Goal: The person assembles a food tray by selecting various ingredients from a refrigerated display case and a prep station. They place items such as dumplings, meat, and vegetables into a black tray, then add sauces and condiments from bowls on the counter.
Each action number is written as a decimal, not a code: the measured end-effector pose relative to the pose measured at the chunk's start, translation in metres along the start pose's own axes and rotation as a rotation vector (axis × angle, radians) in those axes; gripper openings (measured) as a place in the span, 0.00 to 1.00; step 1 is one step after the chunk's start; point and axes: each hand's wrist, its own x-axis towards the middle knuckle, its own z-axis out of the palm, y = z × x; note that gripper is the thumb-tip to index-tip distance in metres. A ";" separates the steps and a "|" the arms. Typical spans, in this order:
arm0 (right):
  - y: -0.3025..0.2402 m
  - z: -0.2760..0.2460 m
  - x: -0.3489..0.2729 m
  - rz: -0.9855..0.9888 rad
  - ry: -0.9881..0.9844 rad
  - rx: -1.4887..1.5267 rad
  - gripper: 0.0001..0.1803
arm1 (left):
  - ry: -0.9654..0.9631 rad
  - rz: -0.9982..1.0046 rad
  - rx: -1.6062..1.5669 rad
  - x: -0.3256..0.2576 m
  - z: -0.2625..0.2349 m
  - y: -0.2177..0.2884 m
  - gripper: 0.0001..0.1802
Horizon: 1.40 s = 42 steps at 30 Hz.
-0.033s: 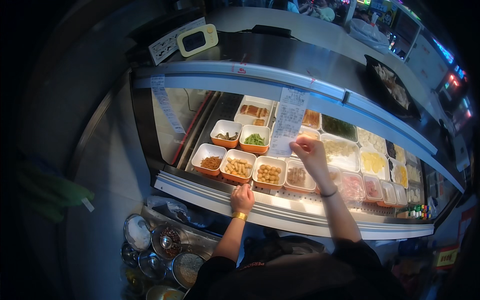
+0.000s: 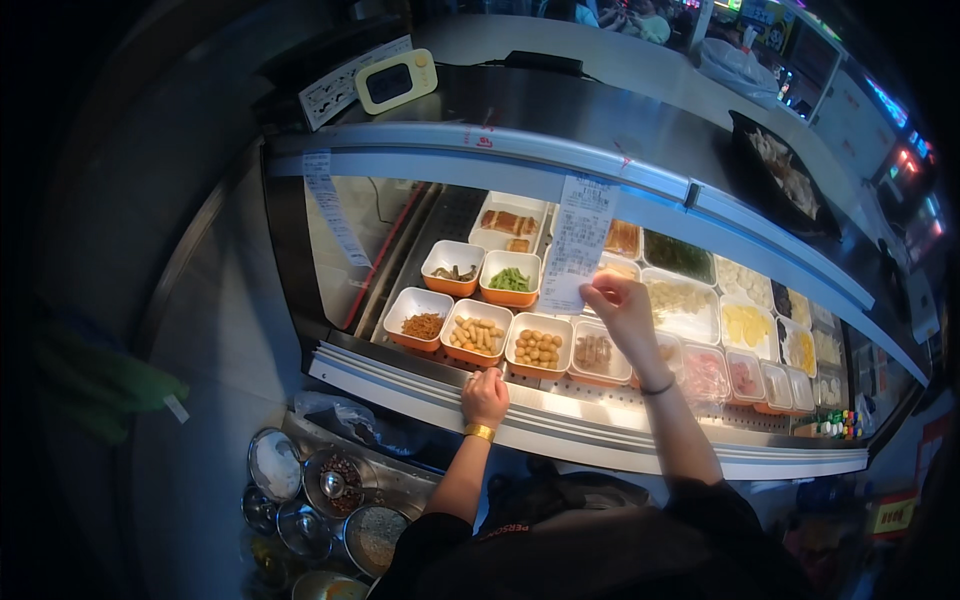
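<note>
My right hand [image 2: 622, 302] pinches the lower right corner of a long white printed receipt [image 2: 573, 245] that hangs from the top frame of a lit food display case [image 2: 600, 437]. My left hand [image 2: 485, 398], with a gold band at its wrist, is closed over the case's front edge. Just beyond it are orange-and-white tubs of small sausages [image 2: 476, 335] and of round brown balls [image 2: 538, 348]. To the left sits a tub of shredded brown food [image 2: 420, 322]. Behind these stand tubs of chopped green vegetables [image 2: 509, 281] and dark pieces [image 2: 452, 268].
Several more food trays fill the case's right side, among them yellow slices [image 2: 746, 324]. A second receipt [image 2: 335, 208] hangs at the left. On the top stand a cream timer [image 2: 395, 81] and a black tray [image 2: 783, 170]. Metal bowls [image 2: 304, 529] sit at lower left.
</note>
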 end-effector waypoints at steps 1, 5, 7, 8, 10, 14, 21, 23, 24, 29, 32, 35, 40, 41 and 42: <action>-0.001 0.000 -0.001 -0.007 0.013 -0.005 0.07 | -0.002 0.001 -0.006 0.001 0.000 0.001 0.03; 0.006 0.004 0.000 -0.081 0.077 -0.026 0.07 | -0.038 -0.017 -0.010 0.000 0.004 -0.006 0.02; 0.016 0.007 0.001 -0.194 0.075 0.004 0.07 | -0.070 -0.051 0.005 -0.003 0.002 -0.014 0.03; 0.013 0.010 0.000 -0.194 0.039 -0.018 0.08 | -0.067 -0.059 0.041 -0.008 0.001 -0.020 0.04; 0.037 0.002 -0.010 -0.187 0.121 -0.027 0.19 | -0.060 -0.115 -0.092 -0.008 -0.003 -0.016 0.05; 0.011 -0.017 -0.026 -0.327 0.147 -0.248 0.19 | -0.197 -0.234 -0.273 0.002 -0.003 0.001 0.08; -0.008 0.074 -0.064 -0.376 -0.423 0.012 0.12 | 0.186 -0.371 -0.191 -0.087 -0.072 0.047 0.08; -0.017 0.095 -0.088 -0.281 -0.758 0.161 0.07 | 0.233 -0.457 -0.110 -0.142 -0.116 0.071 0.06; -0.024 0.110 -0.105 -0.248 -0.896 0.196 0.05 | 0.244 -0.492 -0.037 -0.173 -0.142 0.078 0.05; -0.046 0.140 -0.198 -0.351 -1.374 0.214 0.04 | 0.515 -1.052 0.178 -0.330 -0.255 0.188 0.09; -0.042 0.143 -0.240 -0.349 -1.561 0.198 0.04 | 0.867 -1.215 0.379 -0.400 -0.313 0.259 0.11; -0.045 0.154 -0.293 -0.350 -1.741 0.268 0.05 | 1.274 -1.301 0.674 -0.480 -0.345 0.325 0.12; -0.074 0.164 -0.401 -0.392 -1.875 0.277 0.05 | 1.607 -1.185 1.128 -0.589 -0.406 0.440 0.20; -0.078 0.165 -0.428 -0.362 -1.912 0.279 0.05 | 1.689 -1.207 1.135 -0.617 -0.417 0.461 0.21; -0.082 0.165 -0.456 -0.336 -1.946 0.275 0.05 | 1.777 -1.227 1.133 -0.652 -0.427 0.480 0.23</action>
